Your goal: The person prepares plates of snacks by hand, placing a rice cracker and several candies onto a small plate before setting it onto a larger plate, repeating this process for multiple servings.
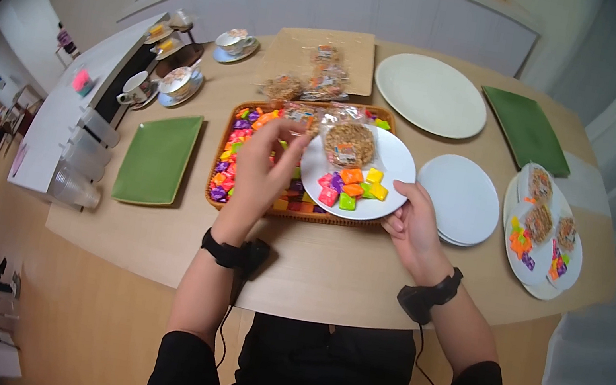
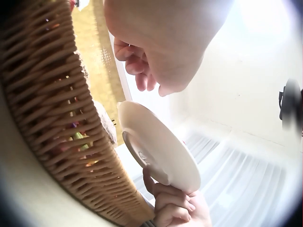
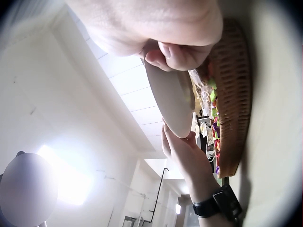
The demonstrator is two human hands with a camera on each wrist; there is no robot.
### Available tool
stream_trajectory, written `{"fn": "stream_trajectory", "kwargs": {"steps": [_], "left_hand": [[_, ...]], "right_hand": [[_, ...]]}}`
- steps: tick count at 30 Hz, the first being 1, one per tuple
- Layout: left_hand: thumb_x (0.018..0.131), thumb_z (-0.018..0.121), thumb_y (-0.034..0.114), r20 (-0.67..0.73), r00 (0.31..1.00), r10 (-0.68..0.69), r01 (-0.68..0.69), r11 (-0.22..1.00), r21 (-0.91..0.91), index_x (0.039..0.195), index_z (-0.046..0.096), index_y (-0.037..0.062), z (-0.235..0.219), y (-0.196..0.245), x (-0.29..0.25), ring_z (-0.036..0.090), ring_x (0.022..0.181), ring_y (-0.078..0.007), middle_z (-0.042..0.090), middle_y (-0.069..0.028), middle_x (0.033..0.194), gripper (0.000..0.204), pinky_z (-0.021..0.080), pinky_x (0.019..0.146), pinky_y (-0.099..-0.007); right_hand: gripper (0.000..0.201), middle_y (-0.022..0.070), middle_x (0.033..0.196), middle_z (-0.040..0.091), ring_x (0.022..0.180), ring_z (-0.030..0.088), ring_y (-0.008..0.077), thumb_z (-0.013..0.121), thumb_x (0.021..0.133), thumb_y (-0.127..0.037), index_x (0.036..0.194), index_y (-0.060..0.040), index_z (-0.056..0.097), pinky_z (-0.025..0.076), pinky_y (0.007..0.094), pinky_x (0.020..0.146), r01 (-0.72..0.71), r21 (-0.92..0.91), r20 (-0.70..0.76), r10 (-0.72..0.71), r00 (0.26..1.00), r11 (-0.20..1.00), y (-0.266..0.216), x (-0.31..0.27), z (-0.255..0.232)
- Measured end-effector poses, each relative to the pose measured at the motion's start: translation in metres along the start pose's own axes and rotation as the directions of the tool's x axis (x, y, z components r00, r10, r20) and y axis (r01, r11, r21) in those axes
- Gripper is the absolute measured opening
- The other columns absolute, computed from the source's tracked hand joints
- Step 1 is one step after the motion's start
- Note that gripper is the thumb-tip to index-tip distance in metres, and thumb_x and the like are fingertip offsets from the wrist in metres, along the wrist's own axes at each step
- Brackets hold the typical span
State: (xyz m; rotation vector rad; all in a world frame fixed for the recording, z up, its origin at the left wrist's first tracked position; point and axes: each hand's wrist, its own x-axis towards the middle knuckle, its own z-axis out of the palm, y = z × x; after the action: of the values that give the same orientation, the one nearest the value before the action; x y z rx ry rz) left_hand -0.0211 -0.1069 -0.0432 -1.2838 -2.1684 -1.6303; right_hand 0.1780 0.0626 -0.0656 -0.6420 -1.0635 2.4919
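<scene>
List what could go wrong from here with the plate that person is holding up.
1. The right hand grips the white plate at one side, so it could tip.
2. The wrapped candies lie loose towards the near rim; a tilt might slide some off.
3. The round wrapped snack sits close to the far rim, and the left hand is near the plate's edge; a bump could push the snack off.

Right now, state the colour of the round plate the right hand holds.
White; the round plate shows best in the head view.
</scene>
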Motion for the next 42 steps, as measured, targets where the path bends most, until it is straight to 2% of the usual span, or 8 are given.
{"fn": "stream_trajectory", "kwargs": {"steps": [5, 13, 23, 25, 27, 33, 35, 42], "left_hand": [[0.103, 0.064, 0.014, 0.064, 0.991, -0.115, 0.12, 0.989, -0.085, 0.115, 0.063, 0.0021, 0.002, -0.013, 0.0, 0.053, 0.074, -0.0023, 0.061, 0.0036, 0.081, 0.017, 0.04, 0.062, -0.0206], [0.1, 0.068, 0.012, 0.056, 0.993, -0.103, 0.107, 0.991, -0.074, 0.116, 0.062, 0.0039, 0.007, -0.017, -0.003, 0.043, 0.061, -0.003, 0.049, 0.0053, 0.067, 0.018, 0.033, 0.054, -0.0228], [0.103, 0.065, 0.012, 0.149, 0.98, -0.131, 0.16, 0.967, -0.2, 0.118, 0.059, 0.0054, 0.009, -0.017, -0.006, 0.045, 0.064, -0.0025, 0.051, 0.0056, 0.072, 0.018, 0.035, 0.054, -0.0222], [0.105, 0.061, 0.015, 0.22, 0.954, -0.205, 0.263, 0.922, -0.284, 0.124, 0.056, 0.0061, 0.01, -0.006, -0.007, 0.045, 0.064, -0.003, 0.053, 0.0048, 0.076, 0.021, 0.035, 0.054, -0.0223], [0.107, 0.058, 0.018, 0.468, 0.807, -0.36, 0.566, 0.697, -0.44, 0.132, 0.05, 0.0064, 0.009, 0.003, -0.006, 0.048, 0.065, -0.0038, 0.056, 0.0024, 0.08, 0.028, 0.038, 0.055, -0.0221], [0.11, 0.05, 0.026, 0.606, 0.71, -0.358, 0.676, 0.585, -0.447, 0.147, 0.041, 0.0061, 0.015, 0.021, -0.006, 0.06, 0.069, -0.0103, 0.065, -0.0054, 0.093, 0.043, 0.048, 0.061, -0.0227], [0.11, 0.05, 0.024, 0.689, 0.652, -0.317, 0.754, 0.376, -0.54, 0.145, 0.043, 0.0051, 0.021, 0.013, -0.003, 0.064, 0.072, -0.0121, 0.065, -0.0057, 0.093, 0.041, 0.05, 0.064, -0.0244], [0.107, 0.051, 0.019, 0.672, 0.668, -0.32, 0.725, 0.482, -0.492, 0.142, 0.046, 0.0019, 0.046, 0.026, 0.037, 0.065, 0.072, -0.0109, 0.067, -0.0043, 0.092, 0.039, 0.053, 0.067, -0.025]], "right_hand": [[0.015, -0.0026, 0.073, 0.046, 0.049, 0.036, 0.0046, 0.061, 0.098, -0.021, 0.105, -0.0118, 0.05, 0.026, 0.0209, 0.041, 0.036, 0.0, -0.008, -0.036, 0.999, 0.999, -0.005, -0.004, 0.001], [0.018, -0.0024, 0.075, 0.047, 0.051, 0.037, 0.0044, 0.059, 0.099, -0.022, 0.112, -0.0116, 0.052, 0.027, 0.0202, 0.042, 0.111, -0.019, -0.011, -0.111, 0.994, 0.994, -0.014, 0.004, 0.002], [0.022, -0.0021, 0.076, 0.048, 0.052, 0.04, 0.0038, 0.057, 0.102, -0.021, 0.119, -0.0106, 0.05, 0.028, 0.0202, 0.042, 0.132, -0.016, -0.013, -0.132, 0.991, 0.991, -0.02, 0.002, 0.0], [0.023, -0.0022, 0.077, 0.048, 0.053, 0.04, 0.0034, 0.057, 0.102, -0.021, 0.121, -0.01, 0.05, 0.03, 0.02, 0.042, 0.139, -0.018, -0.048, -0.14, 0.989, 0.99, -0.022, 0.002, 0.003], [0.024, -0.0023, 0.077, 0.049, 0.053, 0.041, 0.003, 0.056, 0.102, -0.02, 0.123, -0.0094, 0.05, 0.031, 0.0198, 0.042, 0.148, -0.023, -0.08, -0.149, 0.986, 0.989, -0.025, 0.003, 0.005], [0.03, -0.0022, 0.081, 0.052, 0.054, 0.042, 0.0022, 0.056, 0.103, -0.02, 0.129, -0.0083, 0.049, 0.033, 0.0191, 0.043, 0.171, -0.026, -0.067, -0.172, 0.983, 0.985, -0.035, 0.0, 0.003], [0.03, -0.003, 0.08, 0.052, 0.054, 0.042, 0.0022, 0.055, 0.103, -0.02, 0.13, -0.0084, 0.05, 0.032, 0.019, 0.043, 0.178, -0.052, -0.085, -0.182, 0.98, 0.983, -0.039, -0.001, 0.007], [0.029, -0.0025, 0.079, 0.057, 0.053, 0.048, 0.0021, 0.058, 0.102, -0.023, 0.126, -0.0072, 0.055, 0.033, 0.0188, 0.041, 0.148, -0.226, -0.092, -0.173, 0.981, 0.963, -0.067, 0.006, -0.011]]}}
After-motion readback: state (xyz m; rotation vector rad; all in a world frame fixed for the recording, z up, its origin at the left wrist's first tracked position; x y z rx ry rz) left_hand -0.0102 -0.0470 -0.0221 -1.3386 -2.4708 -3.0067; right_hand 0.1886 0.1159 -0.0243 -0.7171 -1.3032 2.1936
